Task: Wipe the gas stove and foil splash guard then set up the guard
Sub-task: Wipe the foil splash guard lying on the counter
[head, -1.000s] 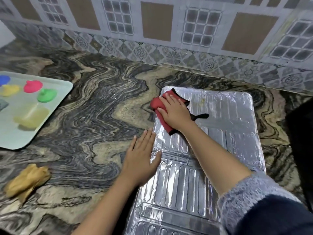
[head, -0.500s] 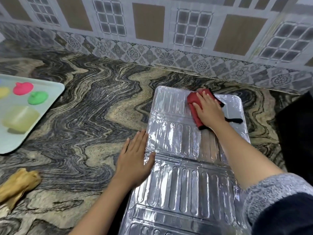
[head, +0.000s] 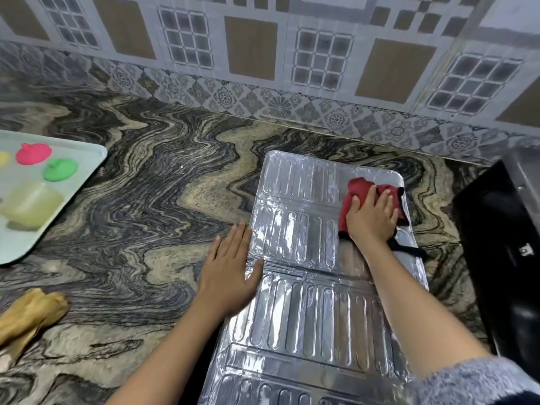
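- Lying flat on the worktop (head: 146, 214), the foil splash guard (head: 306, 302) is reaching from the near edge of the view toward the tiled wall (head: 251, 54). Its ribbed panels are unfolded, and its right side is near the black gas stove (head: 502, 244).
- A red cloth (head: 358, 188) is sitting on the far right panel of the guard, and a dark tail of it is trailing over the guard's right edge.
- The right hand (head: 371, 220) is pressing this cloth down with the palm and with straight, slightly spread fingers. Its grip is open, and no finger is curling round the cloth.
- The left hand (head: 230, 270) is lying flat at the guard's left edge, with the thumb on the foil and the fingers on the worktop just beside it. Its grip is also open and is holding nothing; it seems to be only steadying the sheet.
- I am judging that the wiping of the guard is in progress and that the setting up is not yet begun.
- Some things could be going wrong from here:
  - The foil looks thin, so a hard push could be creasing or tearing it at a fold line.
  - The cloth is only pressed, not held, so it could be slipping out from under the palm.
  - The guard is steadied at one edge only, so a strong stroke to the right could be sliding it against the stove.
- Farther left, a pale tray (head: 26, 247) is carrying a pink lid (head: 33, 153) and a green lid (head: 60, 170), and a yellow cloth (head: 26, 317) is lying on the worktop.
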`<action>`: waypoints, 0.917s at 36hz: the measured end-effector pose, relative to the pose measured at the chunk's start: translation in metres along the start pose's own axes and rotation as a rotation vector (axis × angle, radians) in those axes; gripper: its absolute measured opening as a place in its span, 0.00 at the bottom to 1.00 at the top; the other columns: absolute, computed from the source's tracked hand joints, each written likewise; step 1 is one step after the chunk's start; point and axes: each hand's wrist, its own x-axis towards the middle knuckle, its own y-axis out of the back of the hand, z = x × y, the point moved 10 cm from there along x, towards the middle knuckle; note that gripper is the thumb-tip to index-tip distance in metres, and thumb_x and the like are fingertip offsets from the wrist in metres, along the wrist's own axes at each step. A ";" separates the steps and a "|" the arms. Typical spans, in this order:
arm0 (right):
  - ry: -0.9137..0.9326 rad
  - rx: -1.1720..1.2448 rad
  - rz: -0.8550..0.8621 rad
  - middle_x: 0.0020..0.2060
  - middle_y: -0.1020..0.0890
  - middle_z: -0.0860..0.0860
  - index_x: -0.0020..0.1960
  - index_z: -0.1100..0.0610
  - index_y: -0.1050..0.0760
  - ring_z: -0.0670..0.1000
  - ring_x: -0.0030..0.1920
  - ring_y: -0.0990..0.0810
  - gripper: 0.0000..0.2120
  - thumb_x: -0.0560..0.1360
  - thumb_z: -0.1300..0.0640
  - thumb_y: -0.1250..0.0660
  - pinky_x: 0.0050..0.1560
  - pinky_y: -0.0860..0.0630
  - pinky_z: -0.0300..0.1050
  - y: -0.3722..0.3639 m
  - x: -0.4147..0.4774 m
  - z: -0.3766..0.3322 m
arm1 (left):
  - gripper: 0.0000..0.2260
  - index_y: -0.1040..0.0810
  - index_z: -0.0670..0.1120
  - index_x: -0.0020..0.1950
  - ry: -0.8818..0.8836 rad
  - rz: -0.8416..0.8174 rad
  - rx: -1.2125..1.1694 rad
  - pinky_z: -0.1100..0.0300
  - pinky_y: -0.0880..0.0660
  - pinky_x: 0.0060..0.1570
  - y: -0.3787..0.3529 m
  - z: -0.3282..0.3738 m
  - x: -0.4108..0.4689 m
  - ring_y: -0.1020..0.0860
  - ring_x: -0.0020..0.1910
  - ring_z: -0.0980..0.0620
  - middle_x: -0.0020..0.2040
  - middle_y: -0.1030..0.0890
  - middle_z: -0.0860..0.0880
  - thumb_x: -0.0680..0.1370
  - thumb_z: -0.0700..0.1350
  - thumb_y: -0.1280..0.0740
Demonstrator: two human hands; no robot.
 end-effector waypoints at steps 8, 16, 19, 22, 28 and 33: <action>0.165 -0.040 -0.066 0.76 0.53 0.56 0.76 0.54 0.55 0.53 0.76 0.55 0.28 0.80 0.44 0.55 0.74 0.59 0.51 -0.009 -0.060 -0.031 | 0.33 0.63 0.49 0.75 -0.014 -0.002 0.003 0.53 0.62 0.75 0.001 0.001 0.000 0.65 0.75 0.56 0.76 0.65 0.52 0.73 0.63 0.66; 0.435 0.024 -0.246 0.77 0.54 0.52 0.76 0.50 0.54 0.50 0.76 0.56 0.28 0.80 0.43 0.53 0.73 0.61 0.48 -0.021 -0.121 -0.066 | 0.34 0.60 0.49 0.76 -0.015 0.023 -0.010 0.55 0.63 0.74 0.004 0.001 0.001 0.62 0.75 0.58 0.77 0.61 0.52 0.72 0.63 0.65; 0.500 0.079 -0.275 0.77 0.51 0.51 0.76 0.51 0.52 0.50 0.76 0.53 0.29 0.79 0.42 0.49 0.74 0.57 0.48 -0.013 -0.126 -0.069 | 0.35 0.59 0.49 0.76 -0.016 0.031 -0.014 0.55 0.62 0.74 0.005 0.001 0.000 0.61 0.75 0.58 0.77 0.59 0.52 0.72 0.63 0.65; 0.588 0.126 -0.258 0.76 0.48 0.49 0.75 0.51 0.49 0.50 0.76 0.50 0.28 0.79 0.45 0.45 0.74 0.54 0.48 0.001 -0.125 -0.081 | 0.35 0.58 0.49 0.76 -0.015 0.032 -0.019 0.55 0.63 0.74 0.004 0.001 0.002 0.61 0.75 0.58 0.77 0.59 0.52 0.72 0.64 0.65; 0.765 0.038 -0.276 0.72 0.35 0.48 0.71 0.52 0.37 0.50 0.72 0.39 0.21 0.79 0.51 0.43 0.69 0.41 0.48 0.013 -0.130 -0.110 | 0.34 0.58 0.49 0.76 -0.020 0.030 -0.025 0.54 0.62 0.74 0.003 0.000 0.001 0.60 0.75 0.58 0.77 0.58 0.52 0.73 0.63 0.63; 0.738 0.089 -0.229 0.58 0.23 0.52 0.60 0.55 0.27 0.54 0.59 0.26 0.13 0.78 0.53 0.40 0.53 0.28 0.50 0.029 -0.125 -0.112 | 0.31 0.57 0.48 0.76 -0.018 0.000 0.003 0.54 0.60 0.75 0.009 0.005 -0.001 0.58 0.76 0.55 0.77 0.57 0.51 0.77 0.61 0.58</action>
